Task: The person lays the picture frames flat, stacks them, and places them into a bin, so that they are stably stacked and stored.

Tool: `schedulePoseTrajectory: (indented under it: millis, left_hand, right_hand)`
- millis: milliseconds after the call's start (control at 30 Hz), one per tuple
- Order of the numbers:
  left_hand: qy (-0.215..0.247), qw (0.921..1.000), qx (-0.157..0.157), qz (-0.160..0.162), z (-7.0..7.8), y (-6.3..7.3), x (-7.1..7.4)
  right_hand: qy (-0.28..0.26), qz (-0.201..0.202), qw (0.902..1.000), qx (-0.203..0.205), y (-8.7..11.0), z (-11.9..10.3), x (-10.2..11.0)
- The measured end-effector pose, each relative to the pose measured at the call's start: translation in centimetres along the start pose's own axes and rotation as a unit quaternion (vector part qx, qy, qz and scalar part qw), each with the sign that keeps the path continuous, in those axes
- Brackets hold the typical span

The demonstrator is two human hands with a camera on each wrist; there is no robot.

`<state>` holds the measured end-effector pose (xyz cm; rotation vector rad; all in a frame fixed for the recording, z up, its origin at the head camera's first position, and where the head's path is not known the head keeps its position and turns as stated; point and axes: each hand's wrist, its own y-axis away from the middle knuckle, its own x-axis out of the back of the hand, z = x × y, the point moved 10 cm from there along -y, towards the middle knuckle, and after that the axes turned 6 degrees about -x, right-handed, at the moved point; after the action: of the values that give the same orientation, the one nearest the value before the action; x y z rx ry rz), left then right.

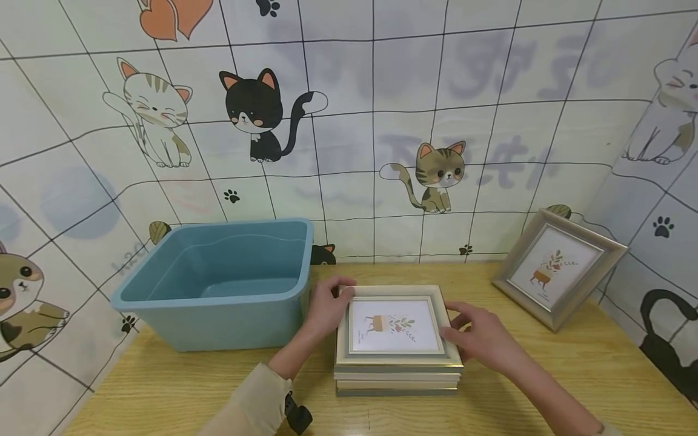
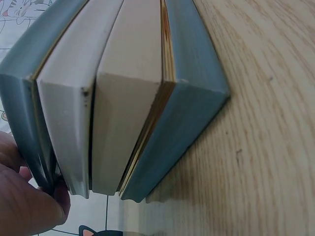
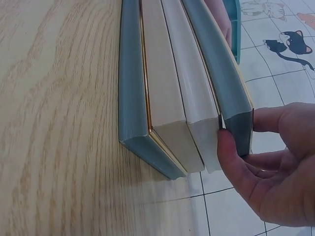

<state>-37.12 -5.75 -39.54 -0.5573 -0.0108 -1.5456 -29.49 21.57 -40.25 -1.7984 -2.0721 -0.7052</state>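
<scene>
A stack of picture frames (image 1: 398,384) lies on the table, with blue-grey, white and beige sides. The top picture frame (image 1: 389,359) shows a small flower-pot print under a cream border. Its left edge is pinched by my left hand (image 1: 323,312), near the far corner. On the opposite side, my right hand (image 1: 487,340) grips the right edge between thumb and fingers. The right wrist view shows a fingertip in a narrow gap between this blue-grey frame (image 3: 238,130) and the white frame (image 3: 204,140) beneath it.
A blue plastic tub (image 1: 218,324) stands left of the stack, close to my left forearm. At the back right, a silvery picture frame (image 1: 578,239) leans tilted near the wall. A cat-patterned sheet (image 1: 349,139) covers the walls behind the wooden table (image 1: 518,399).
</scene>
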Motion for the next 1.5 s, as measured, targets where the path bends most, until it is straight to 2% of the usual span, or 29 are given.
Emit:
schedulePoseTrajectory:
  millis: [233,467,800,900,1033,1133,1200,1267,1333,1400,1500]
  left_hand:
    - [-0.004,1.0,-0.002,-0.002,-0.3,-0.1,-0.1]
    - [0.006,0.9999,-0.006,-0.008,-0.9,-0.2,0.0]
    - [0.005,0.9999,0.007,-0.011,-1.4,-0.3,-0.1]
    - [0.002,0.9999,0.002,-0.011,-1.3,-0.3,0.0]
    - [0.004,0.9999,0.0,-0.009,-1.3,-0.2,0.0]
    - [0.005,0.9999,-0.005,-0.011,-1.3,-0.2,-0.1]
    - [0.006,0.9999,-0.003,-0.011,-1.3,-0.2,-0.2]
    - [0.005,0.9999,-0.002,-0.011,-1.2,-0.2,-0.2]
    - [0.007,0.9999,-0.001,-0.011,-1.2,-0.2,-0.2]
    - [0.006,0.9999,0.002,-0.009,-1.3,-0.2,-0.2]
    - [0.004,1.0,0.001,-0.008,-1.4,-0.2,-0.2]
  right_hand:
    - [0.004,0.008,0.9999,-0.005,-0.1,0.2,0.0]
    - [-0.009,0.02,0.9989,0.041,0.0,0.2,0.2]
    - [-0.02,0.015,0.9987,0.045,0.0,0.8,0.1]
    - [-0.02,0.004,0.9974,0.07,-0.1,0.6,0.3]
    - [-0.022,-0.021,0.9912,0.129,0.1,-0.1,1.3]
    - [-0.011,-0.031,0.9852,0.168,0.3,-0.6,2.9]
    - [0.011,-0.022,0.9827,0.184,0.4,-1.1,4.7]
    - [0.044,0.001,0.979,0.199,0.3,-1.6,6.9]
    - [0.086,0.046,0.9715,0.216,0.3,-2.1,9.7]
    - [0.124,0.103,0.9559,0.246,0.4,-2.6,12.8]
    - [0.153,0.191,0.9227,0.298,0.4,-3.0,17.2]
